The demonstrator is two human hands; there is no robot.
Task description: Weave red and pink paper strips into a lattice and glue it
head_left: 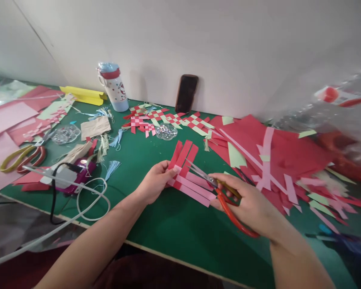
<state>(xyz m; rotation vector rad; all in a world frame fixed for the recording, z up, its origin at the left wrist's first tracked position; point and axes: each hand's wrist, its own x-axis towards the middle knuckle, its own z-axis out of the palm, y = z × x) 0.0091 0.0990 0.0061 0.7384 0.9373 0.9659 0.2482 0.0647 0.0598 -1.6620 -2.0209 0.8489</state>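
My left hand (pixel 156 180) pinches a woven piece of red and pink paper strips (pixel 190 185) by its left edge, above the green table. Red strip ends point away from me and pink ones run to the right. In my right hand (pixel 249 200) is a pair of scissors (pixel 212 180) with red and yellow-brown handles. The blades are parted, their tips over the red strips; whether they touch the paper I cannot tell. Fingers of my right hand are close to the pink strip ends. Part of the weave is hidden behind the left fingers.
Woven paper pieces (pixel 174 119) and a dish of gems (pixel 166 131) lie beyond my hands. Paper scraps (pixel 276 160) pile up at right. At left are a bottle (pixel 114 88), other scissors (pixel 24 156), tassels (pixel 111 170) and a white cable (pixel 93 200). A phone (pixel 186 93) leans on the wall.
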